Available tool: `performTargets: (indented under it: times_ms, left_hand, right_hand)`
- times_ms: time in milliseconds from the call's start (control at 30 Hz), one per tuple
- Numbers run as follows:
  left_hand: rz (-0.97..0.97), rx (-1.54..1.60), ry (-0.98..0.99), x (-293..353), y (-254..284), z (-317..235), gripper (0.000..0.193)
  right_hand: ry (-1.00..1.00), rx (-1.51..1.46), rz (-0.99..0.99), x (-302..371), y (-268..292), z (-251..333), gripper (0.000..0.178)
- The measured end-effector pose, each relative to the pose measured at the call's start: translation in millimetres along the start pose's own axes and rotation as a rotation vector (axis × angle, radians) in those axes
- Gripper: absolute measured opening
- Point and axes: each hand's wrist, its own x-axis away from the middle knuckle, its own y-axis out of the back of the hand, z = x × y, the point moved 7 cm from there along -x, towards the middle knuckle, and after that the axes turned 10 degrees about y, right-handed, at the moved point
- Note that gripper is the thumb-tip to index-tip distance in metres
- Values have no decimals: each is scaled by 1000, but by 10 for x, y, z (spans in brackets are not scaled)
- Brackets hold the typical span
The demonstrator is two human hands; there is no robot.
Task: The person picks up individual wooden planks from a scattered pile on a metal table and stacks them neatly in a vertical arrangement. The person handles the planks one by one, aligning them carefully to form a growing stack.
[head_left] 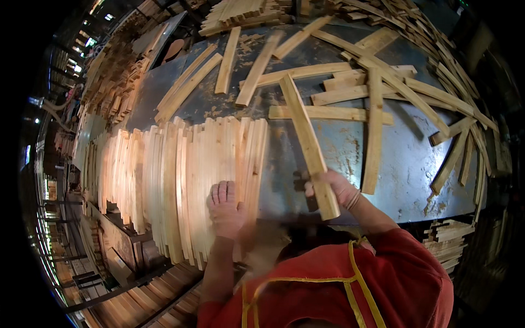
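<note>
My right hand [340, 189] is closed around the near end of a wooden board [306, 136], which slants away to the far left above the metal table [339, 150]. On the left, a row of pale wooden slats [210, 147] stands packed side by side, their lengths running from near to far. My left hand [223, 208] lies on top of this row near its right end, fingers over the wood, with nothing visible in its grasp. The left hand is slightly smeared by motion. Just right of it, several slats [252, 158] lean a little apart from the others.
Loose boards [374, 126] lie crisscrossed on the table's right half, and several more [227, 60] are scattered at its far side. A heap of strips [454, 71] lines the far right. Stacked wood [240, 13] stands beyond the far edge, with more boards [142, 292] below left.
</note>
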Motion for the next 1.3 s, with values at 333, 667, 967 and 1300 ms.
performTargets:
  times_ms: [333,667,967,1300]
  left_hand:
    - [-7,51,7,-11,-146,61,80]
    - [15,-18,-18,-48,-50,-135,77]
    - [413,507,-29,-13,-466,-2200,87]
    - [364,793,703,-1731,-1198,-3546,108]
  right_hand:
    - [202,717,-422,956,536,721,58]
    - [78,1120,-623,2611,772,325,82]
    - [728,451,-1256,4254,1279,510,75]
    - [362,381,-2228,6969,3589,95,69]
